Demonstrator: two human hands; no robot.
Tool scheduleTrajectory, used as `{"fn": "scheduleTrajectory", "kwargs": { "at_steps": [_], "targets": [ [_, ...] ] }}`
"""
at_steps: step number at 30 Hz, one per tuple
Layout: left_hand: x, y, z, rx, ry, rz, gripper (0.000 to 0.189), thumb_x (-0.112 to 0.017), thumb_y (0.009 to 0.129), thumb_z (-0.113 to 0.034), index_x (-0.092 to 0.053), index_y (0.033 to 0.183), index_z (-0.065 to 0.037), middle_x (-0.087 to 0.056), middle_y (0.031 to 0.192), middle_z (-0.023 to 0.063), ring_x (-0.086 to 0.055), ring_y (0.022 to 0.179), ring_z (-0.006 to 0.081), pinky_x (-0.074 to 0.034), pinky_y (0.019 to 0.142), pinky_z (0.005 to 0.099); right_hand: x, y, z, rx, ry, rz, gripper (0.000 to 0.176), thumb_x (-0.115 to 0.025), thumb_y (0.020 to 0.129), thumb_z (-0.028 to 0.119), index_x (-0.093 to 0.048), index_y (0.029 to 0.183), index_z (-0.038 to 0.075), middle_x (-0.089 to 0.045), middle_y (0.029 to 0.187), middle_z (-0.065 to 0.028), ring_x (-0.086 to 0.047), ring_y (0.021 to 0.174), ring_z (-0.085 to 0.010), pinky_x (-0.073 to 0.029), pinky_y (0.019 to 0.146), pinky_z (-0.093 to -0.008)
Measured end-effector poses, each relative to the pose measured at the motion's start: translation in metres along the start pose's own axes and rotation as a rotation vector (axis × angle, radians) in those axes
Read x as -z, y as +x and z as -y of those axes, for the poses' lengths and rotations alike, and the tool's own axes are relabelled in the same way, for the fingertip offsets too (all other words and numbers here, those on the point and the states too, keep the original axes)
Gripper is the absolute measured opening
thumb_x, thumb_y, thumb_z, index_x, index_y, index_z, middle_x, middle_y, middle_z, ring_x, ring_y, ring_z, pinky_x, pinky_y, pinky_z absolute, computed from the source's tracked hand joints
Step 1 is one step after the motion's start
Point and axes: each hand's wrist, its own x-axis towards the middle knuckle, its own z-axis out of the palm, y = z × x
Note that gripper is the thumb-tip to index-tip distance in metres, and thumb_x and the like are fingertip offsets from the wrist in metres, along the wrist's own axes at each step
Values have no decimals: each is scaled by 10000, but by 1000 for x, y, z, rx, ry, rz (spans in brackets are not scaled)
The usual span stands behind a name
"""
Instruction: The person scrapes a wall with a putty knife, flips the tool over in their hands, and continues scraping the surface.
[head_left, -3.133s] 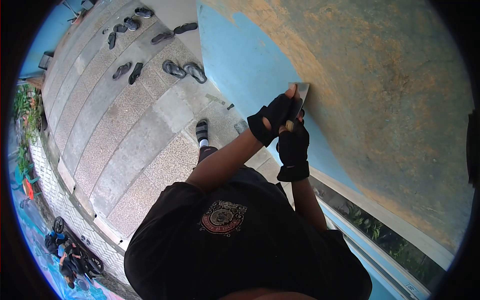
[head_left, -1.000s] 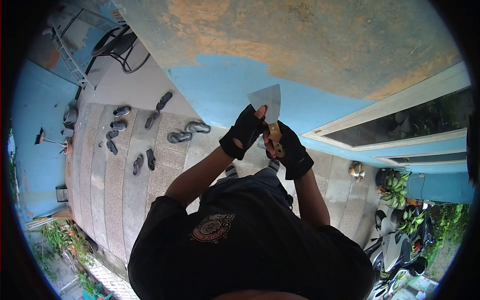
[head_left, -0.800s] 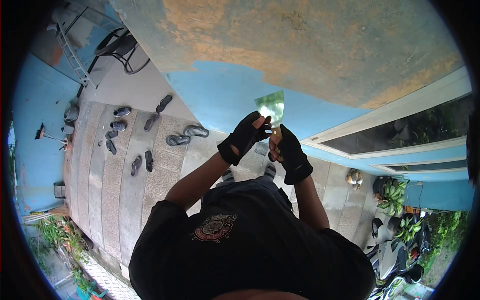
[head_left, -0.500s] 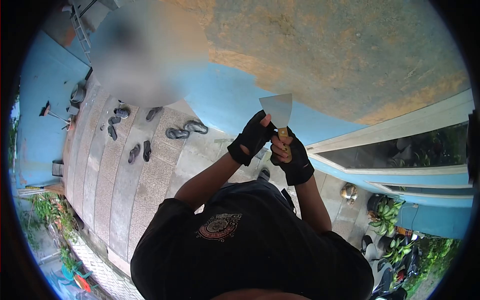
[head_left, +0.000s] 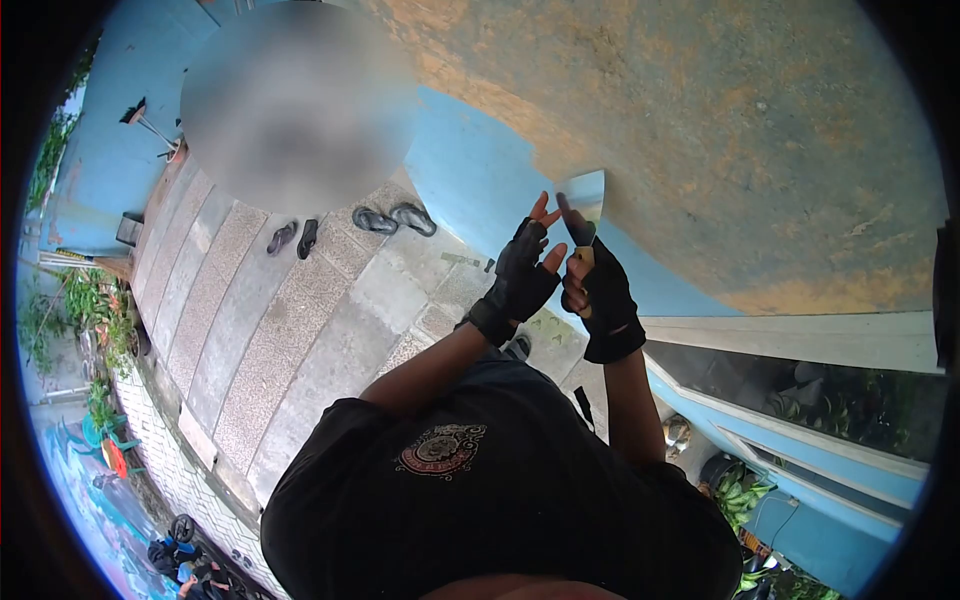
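Note:
My right hand [head_left: 606, 292], in a black fingerless glove, is wrapped round the yellowish handle of a putty knife [head_left: 592, 192]. Its wide metal blade points up toward the wall [head_left: 690, 140], overlapping the blue painted part in this view, and a dark reflection shows on the metal. Just left of the handle, my left hand [head_left: 522, 268] wears a matching glove. Its fingers are spread and hold nothing, with the thumb close to the knife's handle. Above the blue band, the wall's surface is bare, grey and orange-brown.
Sandals [head_left: 394, 219] lie on the tiled floor [head_left: 300, 340] at left. A window [head_left: 790, 400] runs along the wall at right, with potted plants [head_left: 738, 495] below it. A broom [head_left: 148, 122] leans at far left. One round upper-left area is blurred out.
My left hand has come off the putty knife and its fingers have spread. The knife has shifted slightly right and its blade has turned. My view has rotated.

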Motion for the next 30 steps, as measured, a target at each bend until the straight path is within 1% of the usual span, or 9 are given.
{"fn": "scheduleTrajectory", "kwargs": {
  "at_steps": [3,5,10,13,18,22,24,27,30],
  "targets": [
    [8,10,-4,20,101,110,507,-556,930,-197,-451,1394,-21,-309,1560,166,-531,1262,338,-494,933,367,-5,13,11,33,-260,-22,629,-560,881,65,-362,1476,102,-527,718,4,-504,504,-78,-411,443,-229],
    [8,18,-2,-137,188,98,560,-560,926,-209,-407,1431,-19,-297,1564,165,-484,1309,364,-485,946,367,4,26,7,25,-421,-148,594,-583,869,85,-428,1442,104,-522,709,20,-498,499,-72,-407,441,-223],
    [-1,33,3,-85,15,159,725,-583,909,-243,-243,1493,18,-190,1584,216,-391,1360,411,-452,1001,403,12,48,-7,290,-946,-185,468,-607,888,156,-517,1337,58,-570,758,2,-542,548,-79,-436,470,-234],
    [-8,40,0,-70,178,94,797,-608,888,-244,-182,1499,42,-148,1581,254,-355,1378,420,-459,996,400,15,58,-5,262,-865,-93,429,-615,894,190,-532,1291,53,-619,843,-23,-593,654,-98,-486,567,-257],
    [-9,42,0,-22,119,98,849,-636,842,-179,-155,1499,59,-140,1572,278,-347,1379,428,-449,1007,401,14,61,-2,452,-1254,-12,439,-614,906,240,-521,1296,60,-662,1008,-59,-615,891,-158,-499,780,-322],
    [-11,42,6,-28,40,68,846,-642,810,-134,-172,1482,73,-110,1564,305,-303,1390,452,-401,1068,410,16,69,-8,558,-1292,-51,479,-607,909,232,-502,1345,65,-660,1057,-79,-606,882,-156,-493,771,-318],
    [-5,48,8,-94,72,18,848,-630,781,-96,-186,1489,54,-154,1554,305,-407,1319,450,-445,1008,421,14,73,-10,368,-966,-107,522,-603,912,233,-479,1393,74,-656,1072,-89,-599,879,-144,-484,770,-310],
    [7,48,4,7,9,89,844,-631,760,-74,-219,1488,37,-236,1536,282,-525,1179,445,-489,914,430,1,64,-13,293,-1123,-249,515,-579,923,212,-475,1406,69,-653,1099,-88,-587,864,-136,-474,765,-302],
    [11,47,5,-41,0,100,788,-599,806,-63,-237,1503,-2,-257,1539,256,-505,1237,425,-461,980,396,-2,66,-14,337,-860,-189,482,-537,938,190,-483,1395,49,-654,1139,-110,-613,912,-150,-483,794,-311]
  ]
}}
